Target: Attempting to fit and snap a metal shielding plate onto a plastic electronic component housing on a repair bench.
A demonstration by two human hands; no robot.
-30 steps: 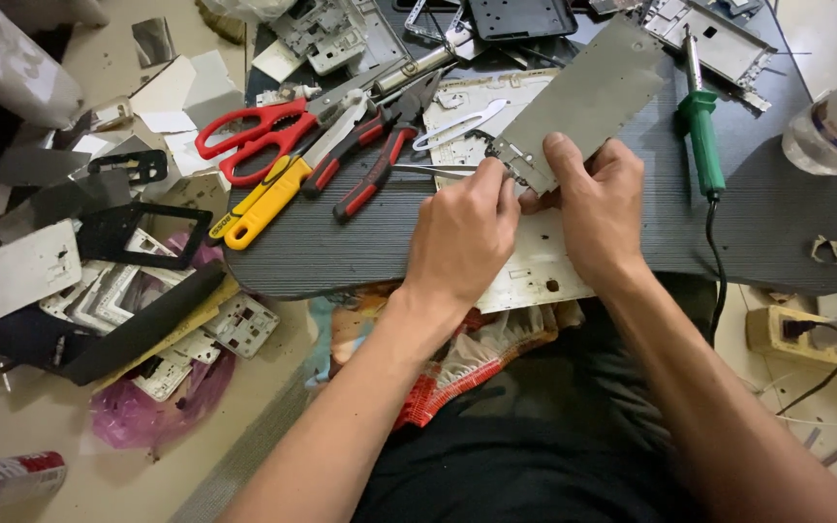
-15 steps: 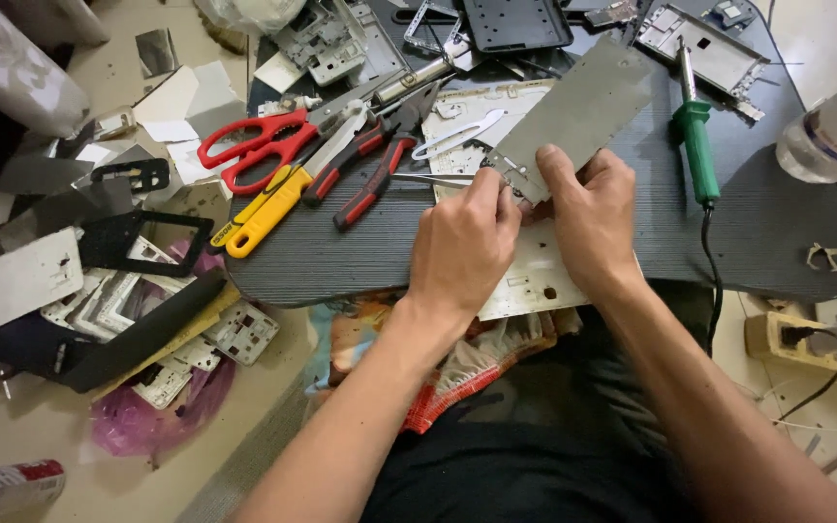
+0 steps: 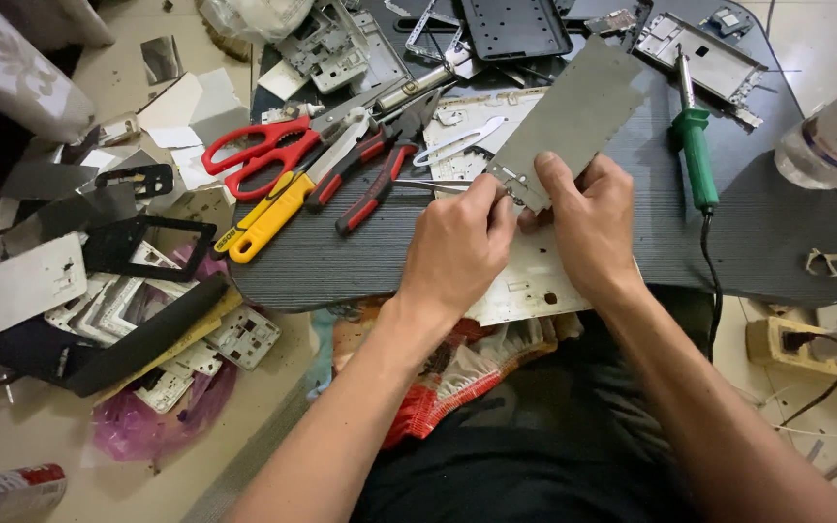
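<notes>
My right hand (image 3: 588, 223) grips the near end of a grey rectangular metal plate (image 3: 573, 111) that slants up and away over the dark work board (image 3: 622, 242). My left hand (image 3: 457, 242) pinches the plate's lower left corner, where a small tab sticks out. Under both hands lies a flat white metal sheet (image 3: 535, 281). Thin tweezers (image 3: 428, 184) lie just left of my left hand's fingers.
Left of the hands lie red scissors (image 3: 263, 150), a yellow-handled cutter (image 3: 268, 218) and red-handled pliers (image 3: 370, 179). A green soldering iron (image 3: 695, 155) rests at the right, a plastic bottle (image 3: 830, 131) beyond it. Phone frames and panels (image 3: 99, 291) litter the floor at left. A power strip (image 3: 811, 349) sits lower right.
Both hands have stayed on the plate's near end with only small finger shifts. The view has drifted slightly.
</notes>
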